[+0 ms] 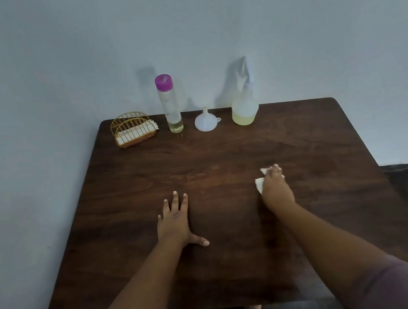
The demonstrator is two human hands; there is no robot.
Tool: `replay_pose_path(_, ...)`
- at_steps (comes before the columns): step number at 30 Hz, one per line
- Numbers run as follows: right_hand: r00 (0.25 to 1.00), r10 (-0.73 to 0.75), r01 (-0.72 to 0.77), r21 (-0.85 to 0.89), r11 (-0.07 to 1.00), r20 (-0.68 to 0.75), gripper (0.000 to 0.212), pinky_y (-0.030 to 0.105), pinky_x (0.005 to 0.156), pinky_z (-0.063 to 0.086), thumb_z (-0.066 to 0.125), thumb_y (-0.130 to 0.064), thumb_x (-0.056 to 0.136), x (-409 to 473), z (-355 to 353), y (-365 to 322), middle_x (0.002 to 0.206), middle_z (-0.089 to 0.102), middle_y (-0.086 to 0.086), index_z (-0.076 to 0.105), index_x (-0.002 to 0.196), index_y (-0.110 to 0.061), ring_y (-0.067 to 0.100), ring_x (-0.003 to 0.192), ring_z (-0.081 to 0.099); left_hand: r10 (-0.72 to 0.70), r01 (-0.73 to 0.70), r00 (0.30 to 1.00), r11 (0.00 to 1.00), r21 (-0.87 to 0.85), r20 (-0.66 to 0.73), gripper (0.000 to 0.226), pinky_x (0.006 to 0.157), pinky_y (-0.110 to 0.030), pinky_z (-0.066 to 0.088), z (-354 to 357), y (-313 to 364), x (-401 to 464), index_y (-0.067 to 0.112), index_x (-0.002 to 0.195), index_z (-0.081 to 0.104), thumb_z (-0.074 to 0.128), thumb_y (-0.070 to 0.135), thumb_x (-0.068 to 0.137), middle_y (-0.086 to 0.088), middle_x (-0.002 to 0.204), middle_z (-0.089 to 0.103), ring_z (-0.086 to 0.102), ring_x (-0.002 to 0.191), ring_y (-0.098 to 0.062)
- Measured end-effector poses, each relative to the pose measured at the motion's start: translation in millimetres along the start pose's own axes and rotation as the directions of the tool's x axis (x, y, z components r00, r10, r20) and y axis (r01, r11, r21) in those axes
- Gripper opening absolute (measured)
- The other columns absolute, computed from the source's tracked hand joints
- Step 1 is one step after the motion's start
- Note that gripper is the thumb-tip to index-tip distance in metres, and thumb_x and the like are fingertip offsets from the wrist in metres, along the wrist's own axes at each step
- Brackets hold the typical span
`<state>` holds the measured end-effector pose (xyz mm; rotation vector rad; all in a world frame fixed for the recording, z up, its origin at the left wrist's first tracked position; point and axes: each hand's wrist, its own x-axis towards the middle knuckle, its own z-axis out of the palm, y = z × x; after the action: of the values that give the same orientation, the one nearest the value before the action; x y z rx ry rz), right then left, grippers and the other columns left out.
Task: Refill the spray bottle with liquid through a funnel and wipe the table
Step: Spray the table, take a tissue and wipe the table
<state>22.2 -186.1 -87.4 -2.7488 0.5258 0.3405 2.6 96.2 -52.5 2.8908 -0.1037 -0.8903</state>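
The spray bottle (244,104), a third full of yellowish liquid, stands on the desk (223,152) beyond the right hand (275,187), which presses a white tissue (260,184) down, while the left hand (173,221) lies flat, fingers spread.

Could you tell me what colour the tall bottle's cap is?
Purple cap, clearest in the head view.

The spray bottle (244,106) stands upright at the table's (234,252) far edge, right of centre, pale yellow liquid filling its lower part. Left of it, the white funnel (206,120) sits mouth-down, spout up. A crumpled white tissue (260,184) lies mid-table, right side — pressed against the dark wood.
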Motion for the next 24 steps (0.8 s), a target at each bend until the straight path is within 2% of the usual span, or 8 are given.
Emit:
replay_pose_path(5,0.979,0.193,-0.187,0.098,0.977,-0.061,0.064,0.047,0.118,0.017,-0.001,-0.013,0.087,-70.6,23.6,-24.4,0.150,0.002,0.041,0.002,0.146,0.012,0.050,0.143,0.007,0.040,-0.042,0.997,0.999,-0.018,-0.066,0.141,0.118,-0.055,0.001,10.7,-2.4,-8.9,0.028,0.155,-0.009,0.077,0.073,0.053,-0.001,0.162,-0.021,-0.018,0.149,-0.030)
replay_pose_path(8,0.991,-0.129,0.127,0.059,0.990,0.033,0.062,0.042,0.118,0.016,0.027,-0.002,0.095,-125.9,52.2,-75.0,0.157,-0.005,0.028,0.005,0.153,-0.011,0.039,0.147,0.001,0.107,-0.122,0.988,0.984,-0.131,-0.114,0.136,0.120,-0.051,0.003,20.8,-8.6,-18.8,0.024,0.155,-0.010,0.078,0.066,0.060,0.002,0.161,-0.019,-0.016,0.149,-0.028)
replay_pose_path(11,0.835,-0.515,0.499,0.129,0.857,0.194,0.060,0.037,0.120,0.009,0.037,-0.003,0.098,-157.7,60.8,-106.7,0.160,-0.008,0.008,0.012,0.153,-0.010,0.023,0.148,-0.008,0.277,-0.298,0.954,0.909,-0.292,-0.113,0.125,0.122,-0.051,0.006,23.6,-18.3,-31.8,0.023,0.155,-0.009,0.059,0.061,0.058,0.016,0.155,-0.020,-0.020,0.148,-0.022)
replay_pose_path(13,0.709,-0.632,0.652,0.048,0.756,0.313,0.054,0.034,0.120,0.014,0.035,-0.013,0.102,-145.8,61.4,-99.2,0.161,-0.003,0.001,0.017,0.153,-0.015,0.017,0.148,-0.004,0.329,-0.347,0.938,0.892,-0.290,-0.112,0.124,0.122,-0.047,0.007,24.3,-27.8,-36.1,0.021,0.155,-0.008,0.057,0.058,0.056,0.015,0.157,-0.018,-0.020,0.148,-0.019)
replay_pose_path(14,0.701,-0.646,0.668,0.040,0.744,0.303,0.050,0.030,0.119,0.016,0.036,-0.021,0.103,-135.7,59.1,-92.3,0.161,0.006,0.002,0.024,0.152,-0.017,0.018,0.148,0.006,0.325,-0.343,0.939,0.902,-0.263,-0.111,0.125,0.123,-0.043,0.005,24.6,-32.6,-36.3,0.019,0.155,-0.009,0.064,0.053,0.059,0.011,0.160,-0.016,-0.020,0.148,-0.019)
replay_pose_path(17,0.890,-0.455,0.453,0.112,0.884,-0.007,0.039,0.018,0.110,0.023,0.049,-0.032,0.099,-103.9,31.7,-54.4,0.147,0.044,0.004,0.053,0.136,-0.018,0.017,0.137,0.039,0.199,-0.228,0.969,0.948,-0.222,-0.148,0.118,0.122,-0.035,0.004,23.6,-43.2,-35.7,0.015,0.155,-0.010,0.073,0.042,0.076,0.001,0.163,-0.014,-0.016,0.149,-0.024)
replay_pose_path(20,0.969,-0.055,0.083,0.107,0.991,-0.242,0.034,0.032,0.104,0.038,0.059,-0.019,0.093,-60.8,-7.9,-9.5,0.130,0.061,0.015,0.062,0.125,-0.008,0.030,0.123,0.054,0.053,-0.116,0.976,0.948,-0.297,-0.213,0.103,0.121,-0.034,0.010,19.5,-47.6,-37.4,0.012,0.156,-0.004,0.068,0.038,0.086,-0.002,0.164,-0.007,-0.008,0.150,-0.025)
replay_pose_path(24,0.985,0.138,-0.133,0.045,0.990,-0.106,0.044,0.039,0.101,0.039,0.050,-0.007,0.090,-5.4,-26.4,1.0,0.136,0.050,0.020,0.050,0.133,-0.001,0.036,0.125,0.048,-0.042,-0.046,0.970,0.936,-0.349,-0.240,0.093,0.121,-0.034,0.013,17.8,-54.0,-35.4,0.009,0.155,0.004,0.064,0.037,0.089,-0.003,0.164,0.003,0.001,0.150,-0.026)
